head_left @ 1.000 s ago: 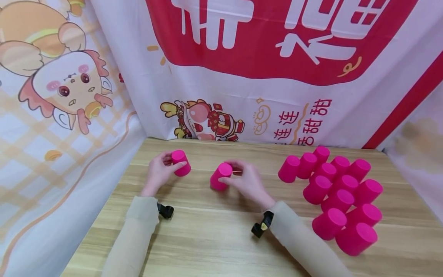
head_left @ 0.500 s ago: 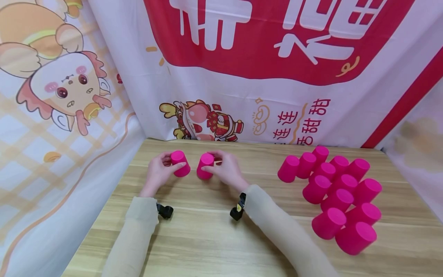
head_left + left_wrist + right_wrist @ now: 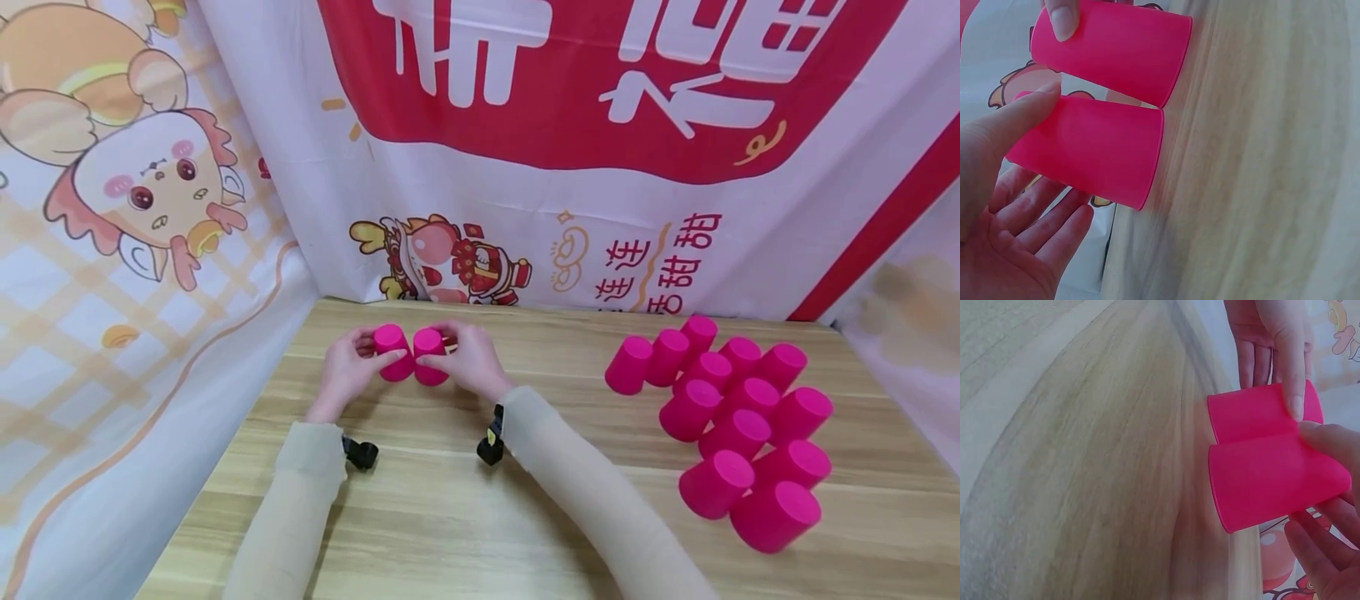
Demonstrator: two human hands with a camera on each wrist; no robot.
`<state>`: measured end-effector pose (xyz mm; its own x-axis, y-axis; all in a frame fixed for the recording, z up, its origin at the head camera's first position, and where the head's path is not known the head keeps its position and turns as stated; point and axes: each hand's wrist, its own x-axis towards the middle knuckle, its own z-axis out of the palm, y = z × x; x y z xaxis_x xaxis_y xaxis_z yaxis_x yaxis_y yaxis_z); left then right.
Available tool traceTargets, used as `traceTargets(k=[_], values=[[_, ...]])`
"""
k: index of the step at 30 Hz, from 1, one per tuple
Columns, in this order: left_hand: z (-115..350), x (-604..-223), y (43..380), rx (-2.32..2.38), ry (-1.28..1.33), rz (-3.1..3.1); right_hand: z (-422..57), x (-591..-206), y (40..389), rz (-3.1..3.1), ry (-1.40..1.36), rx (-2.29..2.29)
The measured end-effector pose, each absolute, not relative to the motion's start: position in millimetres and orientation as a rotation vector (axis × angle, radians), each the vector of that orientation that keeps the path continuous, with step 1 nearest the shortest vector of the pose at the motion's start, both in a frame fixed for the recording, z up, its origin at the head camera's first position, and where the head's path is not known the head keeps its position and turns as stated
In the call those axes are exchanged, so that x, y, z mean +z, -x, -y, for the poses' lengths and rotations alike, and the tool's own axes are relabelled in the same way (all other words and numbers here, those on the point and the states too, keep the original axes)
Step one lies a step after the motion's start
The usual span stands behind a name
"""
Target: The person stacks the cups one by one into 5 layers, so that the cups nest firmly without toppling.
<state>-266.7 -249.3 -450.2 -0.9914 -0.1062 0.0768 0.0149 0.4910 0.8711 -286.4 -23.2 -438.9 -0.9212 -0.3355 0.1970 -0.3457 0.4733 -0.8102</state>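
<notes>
Two pink plastic cups stand upside down side by side near the table's back left. My left hand (image 3: 347, 371) holds the left pink cup (image 3: 1094, 150), thumb on its near side and fingers behind. Around the right pink cup (image 3: 1272, 484), the thumb and fingers of my right hand (image 3: 474, 362) grip the upper part. In the left wrist view the lower rims of both cups meet at one point, right at the wood surface. Some fingers of the left hand lie spread behind its cup.
On the right of the wooden table (image 3: 420, 517) stands a group of several more upside-down pink cups (image 3: 712, 485), set close together. A printed white and red cloth (image 3: 570, 158) hangs right behind the table's back edge. Another patterned cloth (image 3: 247, 350) borders the left side.
My right hand has brought its cup leftward and slightly back, up against the cup in my left hand. The left hand and its cup have stayed in place.
</notes>
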Motion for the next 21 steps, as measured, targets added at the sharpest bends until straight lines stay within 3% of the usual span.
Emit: traceTargets(k=[21], values=[[256.1, -446.4, 260.0, -1.476, 0.031, 2.666, 28.2, -445.9, 284.9, 2.686, -0.621, 1.465]])
